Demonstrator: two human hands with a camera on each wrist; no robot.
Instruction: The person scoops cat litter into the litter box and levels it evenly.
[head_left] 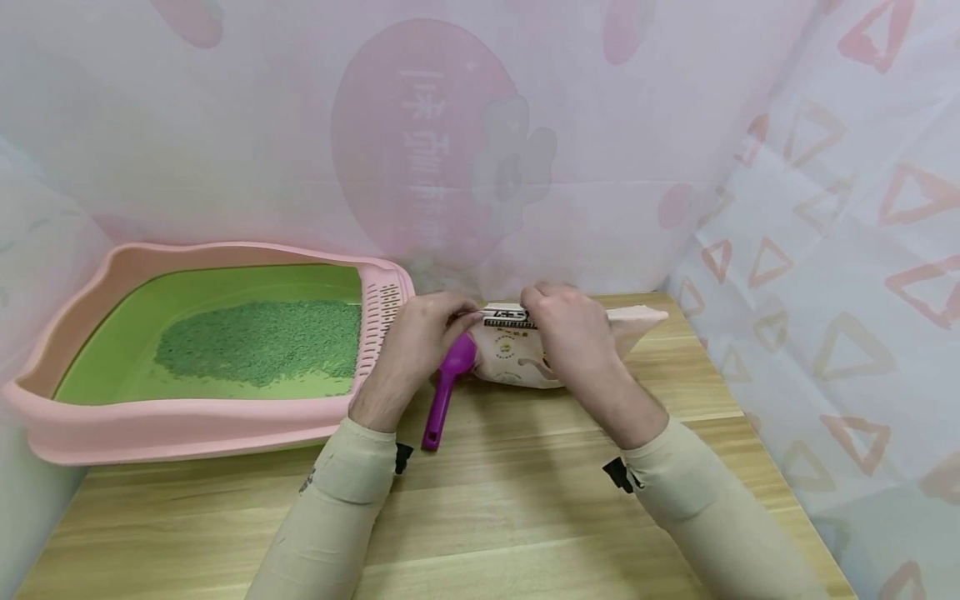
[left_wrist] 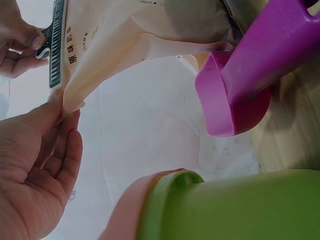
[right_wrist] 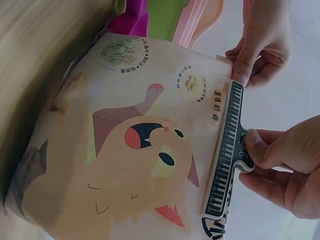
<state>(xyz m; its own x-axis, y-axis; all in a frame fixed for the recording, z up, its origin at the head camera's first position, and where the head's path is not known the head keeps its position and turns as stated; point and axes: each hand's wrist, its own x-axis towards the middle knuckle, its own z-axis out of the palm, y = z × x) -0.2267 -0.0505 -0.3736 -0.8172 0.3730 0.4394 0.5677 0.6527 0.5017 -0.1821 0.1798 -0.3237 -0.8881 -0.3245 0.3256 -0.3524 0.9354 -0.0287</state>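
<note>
A cream bag (head_left: 498, 362) with a cartoon cat printed on it stands on the table, its top edge pulled flat. Across that edge sits a black-and-white clip (right_wrist: 225, 150) with a piano-key pattern. My right hand (head_left: 576, 333) pinches the clip's handle between thumb and fingers, plain in the right wrist view. With thumb and fingertips, my left hand (left_wrist: 37, 165) pinches the bag's top corner at the end of the clip. A purple scoop (head_left: 442, 400) lies against the bag's left side, close to my left hand.
To the left stands a litter box with a pink rim (head_left: 210, 417) and green basin, holding green granular litter (head_left: 262, 342). Its slotted ledge (head_left: 378, 312) lies beside my left wrist. Printed cloth walls (head_left: 615, 167) enclose the wooden table (head_left: 480, 517) at the back and sides.
</note>
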